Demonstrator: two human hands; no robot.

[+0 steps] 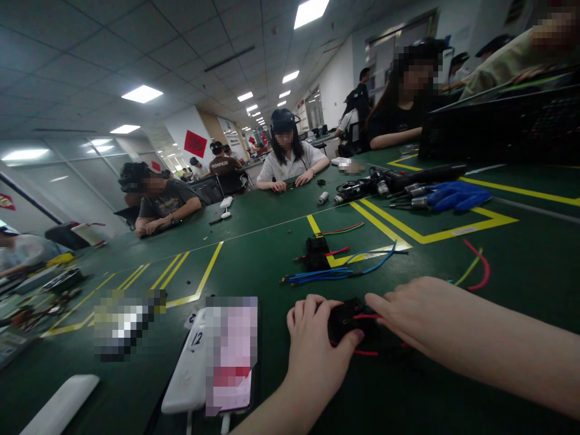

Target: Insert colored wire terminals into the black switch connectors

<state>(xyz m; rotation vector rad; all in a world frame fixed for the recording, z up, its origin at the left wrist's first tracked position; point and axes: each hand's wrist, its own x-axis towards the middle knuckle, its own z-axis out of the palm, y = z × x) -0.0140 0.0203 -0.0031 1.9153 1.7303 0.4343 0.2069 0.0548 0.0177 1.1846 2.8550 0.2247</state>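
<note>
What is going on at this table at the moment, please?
A person grips a small black part with red wires in the left hand on the green table, while the right hand touches its top. A second black part and loose blue wires lie just beyond. Other people sit around the table.

One head-worn camera looks forward and down, close above the left hand (312,350) and right hand (421,314)

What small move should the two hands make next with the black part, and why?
Probably steady the black part with the left hand and press the red wire in with the right hand: both hands touch the part, and the wire lies at its top.
</note>
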